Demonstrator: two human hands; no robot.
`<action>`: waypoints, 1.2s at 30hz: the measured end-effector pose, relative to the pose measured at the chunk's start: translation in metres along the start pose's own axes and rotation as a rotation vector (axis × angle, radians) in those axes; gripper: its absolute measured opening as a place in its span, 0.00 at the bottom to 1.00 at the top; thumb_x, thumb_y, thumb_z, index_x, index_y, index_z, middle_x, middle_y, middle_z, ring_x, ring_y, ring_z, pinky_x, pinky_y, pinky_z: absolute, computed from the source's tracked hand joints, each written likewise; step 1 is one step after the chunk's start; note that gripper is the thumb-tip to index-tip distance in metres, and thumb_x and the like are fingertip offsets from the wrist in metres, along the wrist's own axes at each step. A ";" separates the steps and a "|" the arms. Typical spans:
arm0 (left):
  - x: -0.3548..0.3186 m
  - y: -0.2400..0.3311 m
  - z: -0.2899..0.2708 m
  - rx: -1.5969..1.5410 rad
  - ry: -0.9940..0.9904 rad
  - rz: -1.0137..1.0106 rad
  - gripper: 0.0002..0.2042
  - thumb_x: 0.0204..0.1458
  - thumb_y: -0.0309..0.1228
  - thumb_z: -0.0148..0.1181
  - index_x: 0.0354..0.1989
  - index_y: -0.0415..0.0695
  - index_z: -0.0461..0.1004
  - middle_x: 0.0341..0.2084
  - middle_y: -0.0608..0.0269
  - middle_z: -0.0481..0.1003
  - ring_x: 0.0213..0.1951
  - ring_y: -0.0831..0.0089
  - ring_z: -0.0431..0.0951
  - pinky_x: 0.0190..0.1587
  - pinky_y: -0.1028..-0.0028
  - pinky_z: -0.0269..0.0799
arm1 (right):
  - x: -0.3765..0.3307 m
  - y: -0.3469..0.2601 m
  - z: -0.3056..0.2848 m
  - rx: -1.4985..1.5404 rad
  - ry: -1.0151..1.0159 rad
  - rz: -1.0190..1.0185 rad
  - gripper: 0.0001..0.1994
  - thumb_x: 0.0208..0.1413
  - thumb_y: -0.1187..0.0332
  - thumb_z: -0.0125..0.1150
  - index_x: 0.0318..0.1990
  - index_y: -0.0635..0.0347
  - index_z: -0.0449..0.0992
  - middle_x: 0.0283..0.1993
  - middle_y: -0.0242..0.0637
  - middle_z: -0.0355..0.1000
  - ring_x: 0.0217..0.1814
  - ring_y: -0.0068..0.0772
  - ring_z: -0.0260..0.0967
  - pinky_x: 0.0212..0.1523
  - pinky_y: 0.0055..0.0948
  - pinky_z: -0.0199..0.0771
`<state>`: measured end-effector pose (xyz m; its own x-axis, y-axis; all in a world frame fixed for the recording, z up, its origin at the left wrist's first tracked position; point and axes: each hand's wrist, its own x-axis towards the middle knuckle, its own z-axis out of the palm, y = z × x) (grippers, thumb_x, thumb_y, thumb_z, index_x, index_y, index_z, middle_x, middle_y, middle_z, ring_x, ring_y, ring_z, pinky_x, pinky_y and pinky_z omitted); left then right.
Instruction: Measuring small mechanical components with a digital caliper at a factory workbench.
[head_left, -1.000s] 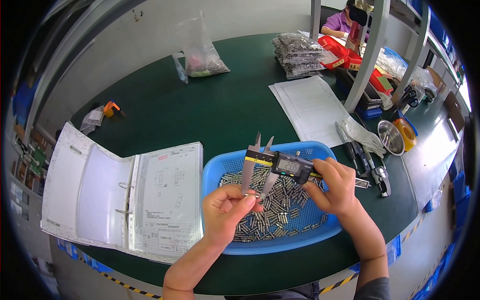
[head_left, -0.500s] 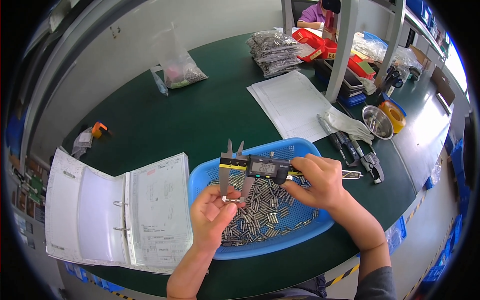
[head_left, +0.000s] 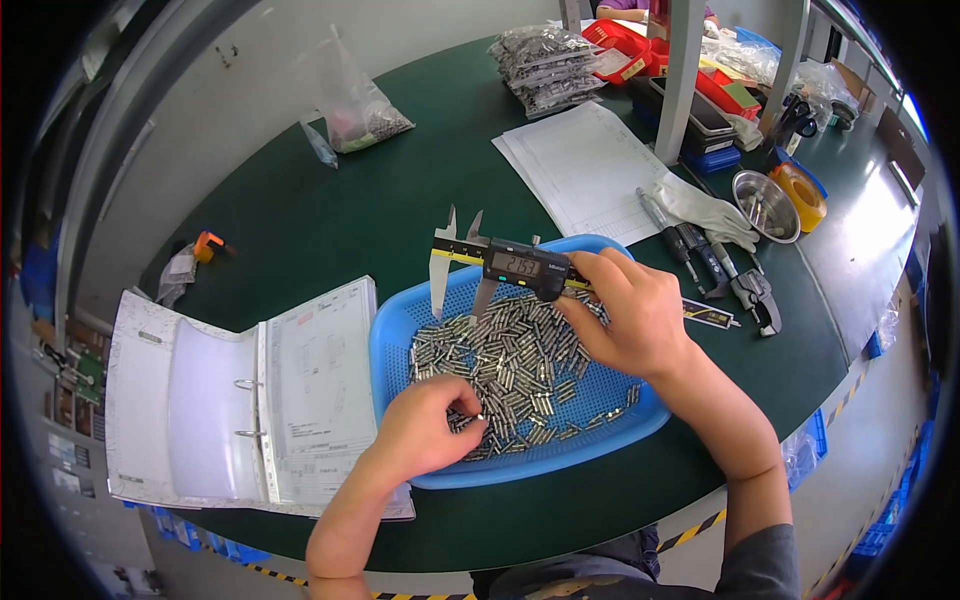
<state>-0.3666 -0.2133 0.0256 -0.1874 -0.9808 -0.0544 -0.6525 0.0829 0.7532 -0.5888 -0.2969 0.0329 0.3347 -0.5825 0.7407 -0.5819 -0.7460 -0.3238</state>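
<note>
My right hand (head_left: 632,312) is closed round a digital caliper (head_left: 516,266), its beam lying across the basket. The jaws hang apart over the pins with no part between them. Below, my left hand (head_left: 432,425) dips into the blue plastic basket (head_left: 640,408), thumb and fingertips brought together at the heap of small silvery metal pins (head_left: 520,365). A bright bit of metal shows at those fingertips, too small to tell whether it is held.
Left of the basket lies an open ring binder (head_left: 318,395). Paper sheets (head_left: 580,170), bagged parts (head_left: 545,68), a white glove (head_left: 705,210), further measuring tools (head_left: 752,295) and a steel bowl (head_left: 766,206) lie beyond. A grey post (head_left: 682,90) rises at the far right; another person sits behind.
My left hand has drawn back from the caliper jaws, where it held a pin, down to the heap. The caliper has moved slightly away and its jaws are wider apart.
</note>
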 end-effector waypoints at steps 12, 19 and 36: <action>0.048 -0.022 0.000 0.919 0.107 0.102 0.03 0.38 0.26 0.55 0.22 0.41 0.71 0.21 0.59 0.70 0.28 0.60 0.70 0.30 0.65 0.68 | -0.002 0.004 0.000 0.035 0.028 -0.030 0.16 0.34 0.69 0.64 0.33 0.63 0.69 0.21 0.34 0.65 0.16 0.33 0.63 0.15 0.26 0.60; 0.028 0.003 -0.006 -0.175 0.356 0.011 0.07 0.38 0.22 0.61 0.26 0.38 0.71 0.24 0.60 0.72 0.30 0.75 0.72 0.31 0.80 0.68 | -0.002 0.002 -0.002 0.061 0.067 -0.013 0.15 0.34 0.67 0.64 0.32 0.61 0.70 0.21 0.33 0.64 0.17 0.32 0.64 0.15 0.26 0.61; 0.008 -0.007 -0.002 -1.015 0.339 0.042 0.07 0.42 0.18 0.58 0.31 0.35 0.70 0.29 0.62 0.72 0.31 0.80 0.71 0.36 0.82 0.68 | 0.003 -0.002 0.002 0.020 -0.010 -0.132 0.17 0.30 0.68 0.65 0.33 0.64 0.71 0.17 0.33 0.61 0.13 0.30 0.59 0.13 0.24 0.58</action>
<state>-0.3620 -0.2226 0.0216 0.1198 -0.9914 0.0520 0.2945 0.0855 0.9518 -0.5853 -0.2975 0.0348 0.4148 -0.4823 0.7716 -0.5175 -0.8225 -0.2360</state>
